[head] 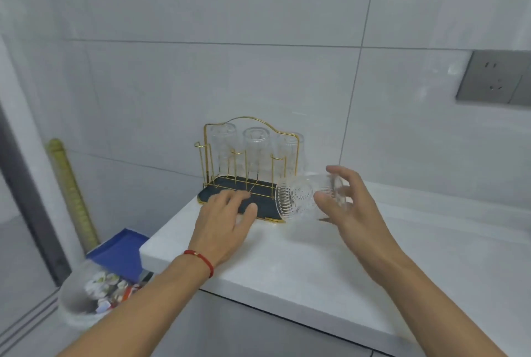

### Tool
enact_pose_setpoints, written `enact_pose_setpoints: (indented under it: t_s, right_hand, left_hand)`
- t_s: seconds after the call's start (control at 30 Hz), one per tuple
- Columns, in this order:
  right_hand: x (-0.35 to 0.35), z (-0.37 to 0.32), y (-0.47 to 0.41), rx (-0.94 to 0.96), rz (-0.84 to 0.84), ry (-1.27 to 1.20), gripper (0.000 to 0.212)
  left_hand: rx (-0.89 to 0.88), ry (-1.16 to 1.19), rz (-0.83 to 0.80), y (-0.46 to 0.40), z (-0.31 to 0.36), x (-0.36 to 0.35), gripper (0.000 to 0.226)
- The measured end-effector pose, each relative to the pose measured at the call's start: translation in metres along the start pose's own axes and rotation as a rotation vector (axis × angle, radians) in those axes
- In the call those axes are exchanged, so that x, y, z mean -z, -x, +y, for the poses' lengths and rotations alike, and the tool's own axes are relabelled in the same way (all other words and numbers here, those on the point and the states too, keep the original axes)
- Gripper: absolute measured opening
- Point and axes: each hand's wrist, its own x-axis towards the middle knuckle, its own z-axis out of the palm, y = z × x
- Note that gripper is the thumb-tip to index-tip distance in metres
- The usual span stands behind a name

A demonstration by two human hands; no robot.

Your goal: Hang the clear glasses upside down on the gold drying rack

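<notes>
A gold wire drying rack [250, 120] stands on a dark tray [268, 210] at the back left of the white counter. Three clear glasses hang upside down on its rear pegs: one left [221, 141], one middle [256, 145], one right [288, 152]. The front pegs are bare. My right hand [349, 207] grips a patterned clear glass [301, 197], tipped on its side with its base toward me, just right of the rack. My left hand [224, 221] rests flat, fingers spread, on the tray's front left edge.
The white counter [359, 264] ends at a left edge beside the rack. Below on the left lie a blue tray [120, 253] and a bin with rubbish [86, 296]. A grey wall socket [494, 78] is at the upper right. Tiled wall stands close behind the rack.
</notes>
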Motion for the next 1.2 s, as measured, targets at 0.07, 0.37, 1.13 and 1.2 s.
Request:
enact_pose_setpoints:
  t_s: [0.07,0.37,1.13,1.2]
  right_hand:
    - [-0.010,-0.020,-0.008,0.130,-0.021,0.061,0.046]
    - [-0.113,-0.073,-0.090,0.381,-0.045,0.377,0.060]
    - [-0.199,-0.049,-0.152,0.336,-0.232,0.838,0.069]
    - [-0.199,-0.042,-0.154,0.336,-0.265,1.026,0.067]
  left_hand:
    - [0.031,-0.235,-0.061,0.002,-0.018,0.000,0.057]
    - [0.001,-0.266,-0.151,0.003,-0.027,-0.016,0.057]
    - [0.017,-0.267,-0.129,0.001,-0.027,-0.018,0.051]
    - [0.013,-0.275,-0.125,0.001,-0.027,-0.018,0.051]
